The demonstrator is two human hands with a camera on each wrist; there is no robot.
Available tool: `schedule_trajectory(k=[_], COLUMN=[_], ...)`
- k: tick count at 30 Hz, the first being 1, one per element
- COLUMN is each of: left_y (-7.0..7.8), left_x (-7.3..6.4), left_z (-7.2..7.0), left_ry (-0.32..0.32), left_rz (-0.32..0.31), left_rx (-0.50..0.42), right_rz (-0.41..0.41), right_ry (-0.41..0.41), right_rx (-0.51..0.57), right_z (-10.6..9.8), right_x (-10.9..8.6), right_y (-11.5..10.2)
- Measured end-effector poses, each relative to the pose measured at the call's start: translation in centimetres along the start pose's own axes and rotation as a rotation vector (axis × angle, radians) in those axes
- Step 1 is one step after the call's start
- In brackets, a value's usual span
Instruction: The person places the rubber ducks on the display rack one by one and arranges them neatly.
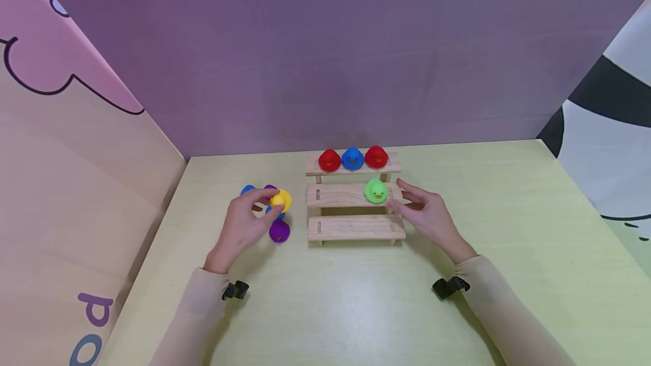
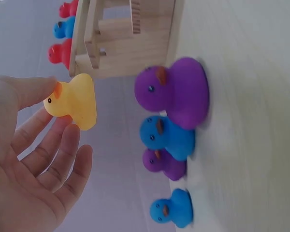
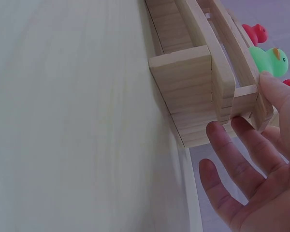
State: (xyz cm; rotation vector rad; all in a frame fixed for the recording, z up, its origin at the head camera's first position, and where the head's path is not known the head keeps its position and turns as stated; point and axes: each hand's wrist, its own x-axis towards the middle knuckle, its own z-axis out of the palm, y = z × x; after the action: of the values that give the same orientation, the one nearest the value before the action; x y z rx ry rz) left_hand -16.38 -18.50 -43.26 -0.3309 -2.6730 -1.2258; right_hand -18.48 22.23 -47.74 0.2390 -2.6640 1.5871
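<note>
My left hand (image 1: pixel 244 225) pinches a yellow toy duck (image 2: pixel 79 101) between thumb and fingers, raised off the table. Below and beside it stand purple and blue ducks: a near purple duck (image 2: pixel 176 94), a blue duck (image 2: pixel 169 137), a smaller-looking purple duck (image 2: pixel 166 164) and another blue duck (image 2: pixel 174 209). My right hand (image 1: pixel 427 216) holds the right end of the middle step of a three-step wooden shelf (image 1: pixel 351 227), thumb in front and index finger behind. Right by that thumb, a green duck (image 1: pixel 376 191) sits on the middle step.
Along the top step sit a red duck (image 1: pixel 329 160), a blue duck (image 1: pixel 352 158) and a second red duck (image 1: pixel 376 157). The shelf stands on a pale wooden table (image 1: pixel 325 304), near the purple back wall (image 1: pixel 356 61). Printed panels rise at both sides.
</note>
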Motion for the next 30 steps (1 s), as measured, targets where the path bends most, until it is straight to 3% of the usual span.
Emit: schedule_trajectory(k=[12, 30], left_y=[1.7, 3.9], left_x=[0.5, 1.8], left_z=[1.5, 4.4], left_ry=[-0.028, -0.073], left_rz=[0.026, 0.108], left_rx=[-0.080, -0.052], right_rz=[0.013, 0.012], right_ry=[-0.004, -0.006], right_rx=[-0.011, 0.005], right_z=[-0.1, -0.1], right_x=[-0.1, 0.0], right_y=[-0.1, -0.1])
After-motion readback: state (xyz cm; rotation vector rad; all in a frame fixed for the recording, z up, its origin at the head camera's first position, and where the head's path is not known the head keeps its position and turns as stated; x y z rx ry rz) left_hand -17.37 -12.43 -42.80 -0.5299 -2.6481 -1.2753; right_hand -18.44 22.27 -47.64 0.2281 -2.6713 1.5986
